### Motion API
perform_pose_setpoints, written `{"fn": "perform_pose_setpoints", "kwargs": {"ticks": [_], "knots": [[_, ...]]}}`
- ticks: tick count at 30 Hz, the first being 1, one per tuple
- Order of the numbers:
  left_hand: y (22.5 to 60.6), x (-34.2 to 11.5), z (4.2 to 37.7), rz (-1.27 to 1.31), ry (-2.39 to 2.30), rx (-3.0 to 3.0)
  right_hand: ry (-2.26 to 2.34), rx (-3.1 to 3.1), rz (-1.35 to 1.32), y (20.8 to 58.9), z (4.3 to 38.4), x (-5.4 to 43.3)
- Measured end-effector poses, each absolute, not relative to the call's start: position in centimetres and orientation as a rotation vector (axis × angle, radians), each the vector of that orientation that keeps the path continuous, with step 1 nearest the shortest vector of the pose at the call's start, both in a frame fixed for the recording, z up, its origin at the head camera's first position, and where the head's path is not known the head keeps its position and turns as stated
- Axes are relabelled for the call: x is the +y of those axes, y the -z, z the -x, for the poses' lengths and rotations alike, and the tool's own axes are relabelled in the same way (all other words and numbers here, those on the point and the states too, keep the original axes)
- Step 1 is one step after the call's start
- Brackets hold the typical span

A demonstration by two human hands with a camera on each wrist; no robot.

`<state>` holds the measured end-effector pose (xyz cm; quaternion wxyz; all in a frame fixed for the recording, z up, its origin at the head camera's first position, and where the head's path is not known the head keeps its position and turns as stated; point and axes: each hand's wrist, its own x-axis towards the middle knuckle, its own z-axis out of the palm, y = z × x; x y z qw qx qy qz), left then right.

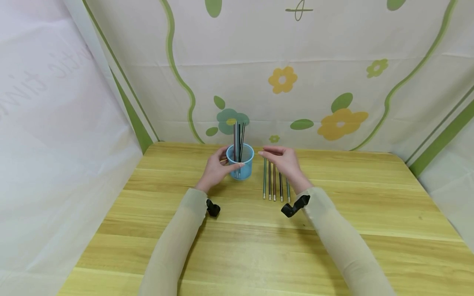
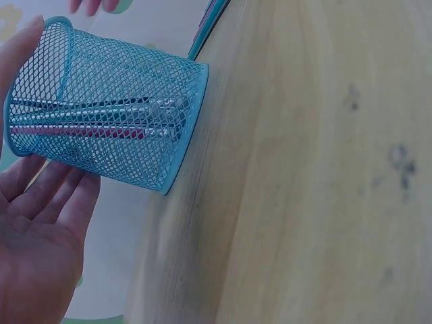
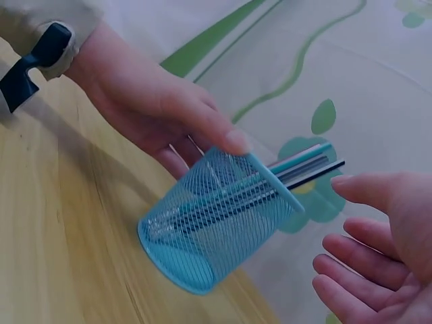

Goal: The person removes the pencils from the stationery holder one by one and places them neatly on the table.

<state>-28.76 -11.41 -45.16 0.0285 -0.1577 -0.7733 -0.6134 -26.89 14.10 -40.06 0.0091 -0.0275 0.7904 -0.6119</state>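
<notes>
A light blue mesh pencil cup (image 1: 247, 169) stands upright near the back of the table. Several pencils (image 1: 237, 137) lean inside it, their metal-capped ends at the bottom. My left hand (image 1: 216, 169) grips the cup from the left, thumb across the near side by the rim and fingers around the far side. To the right of the cup, my right hand (image 1: 284, 161) hovers with loosely bent fingers and nothing in them. Beneath that hand lies a row of dark and green pencils (image 1: 275, 185), side by side, eraser ends towards me; the hand covers part of them.
The wooden table (image 1: 244, 246) reaches back to a white cloth backdrop (image 1: 237, 49) printed with flowers and leaves. Another white cloth (image 1: 55, 144) hangs along the left side. Black wrist mounts (image 1: 295, 206) sit on both sleeves.
</notes>
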Motion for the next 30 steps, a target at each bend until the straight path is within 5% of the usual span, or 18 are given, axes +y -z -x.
{"fn": "perform_pose_setpoints", "kwargs": {"ticks": [30], "knots": [[45.1,-11.4,28.8,0.487,1.887,-2.388,1.817,2.560,0.151,39.8,31.8,8.6]]}}
